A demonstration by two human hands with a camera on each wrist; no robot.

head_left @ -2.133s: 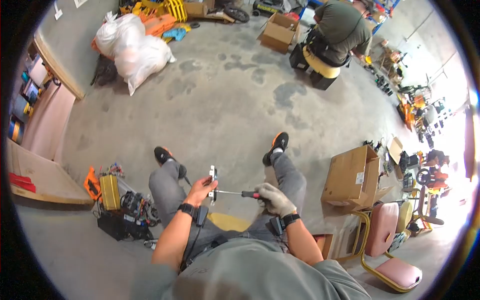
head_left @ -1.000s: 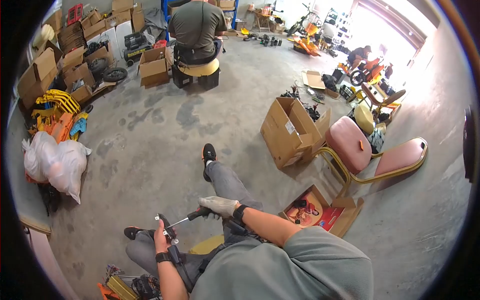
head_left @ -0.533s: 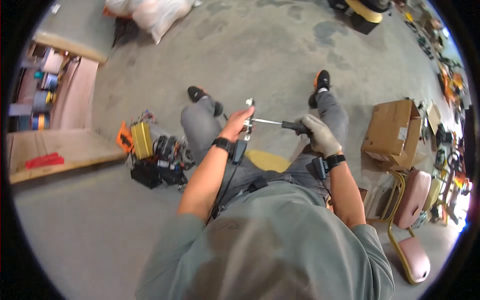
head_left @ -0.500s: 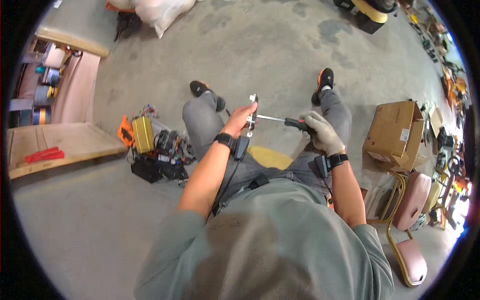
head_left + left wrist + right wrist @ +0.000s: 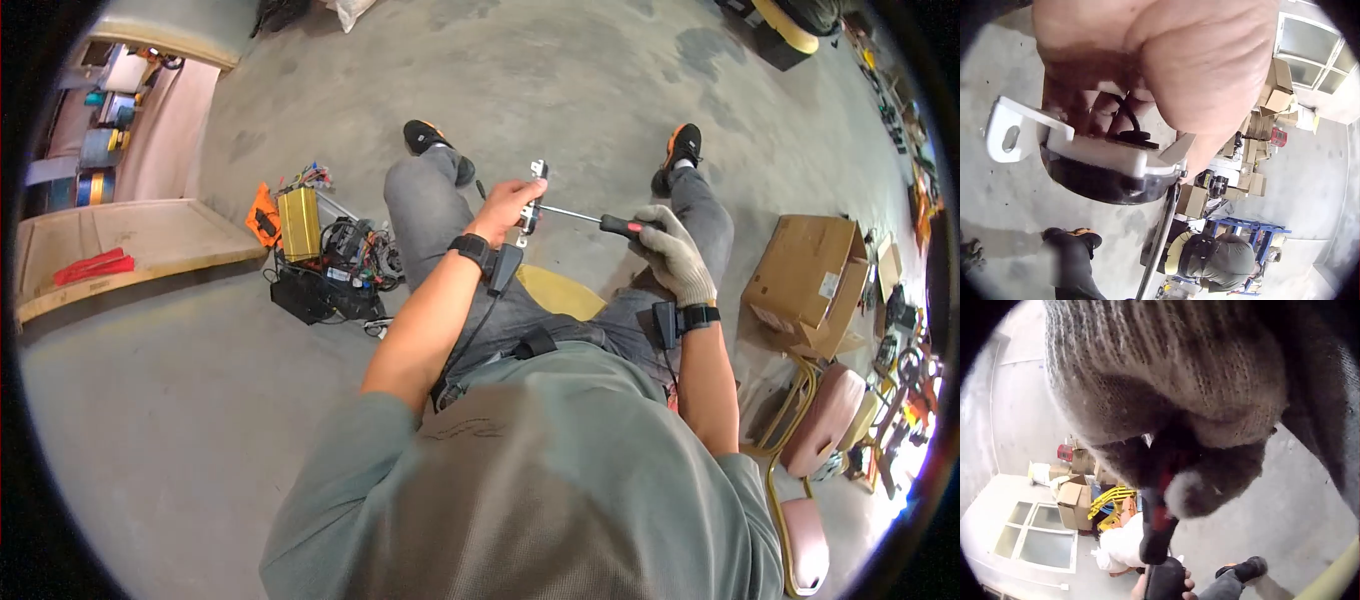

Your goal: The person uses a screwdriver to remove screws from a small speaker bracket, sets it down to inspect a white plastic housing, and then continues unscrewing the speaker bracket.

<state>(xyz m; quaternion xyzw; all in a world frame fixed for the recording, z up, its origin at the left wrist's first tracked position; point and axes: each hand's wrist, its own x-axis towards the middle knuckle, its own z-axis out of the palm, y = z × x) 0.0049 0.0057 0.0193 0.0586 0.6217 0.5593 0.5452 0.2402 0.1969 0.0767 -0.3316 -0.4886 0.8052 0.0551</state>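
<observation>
My bare left hand grips a small rounded part with a black face, a white plastic back and a slotted white tab. A thin black cable comes out of its back, toward the fingers. In my right hand, which wears a knitted glove, is a screwdriver with a black and red handle. Its metal shaft points left, and in the left wrist view the tip is right at the part's corner, by the thumb side. The right wrist view shows gloved fingers curled round the handle.
On the floor at left lie a gold box, black electrical parts and tangled wires. A wooden board with red gloves stands beyond. To the right are a cardboard box and a pink chair. Another person sits further off.
The head view swings right, then back left and down. Both hands keep hold of the part and the screwdriver, whose tip stays at the part. Over the last half second they shift right in view.
</observation>
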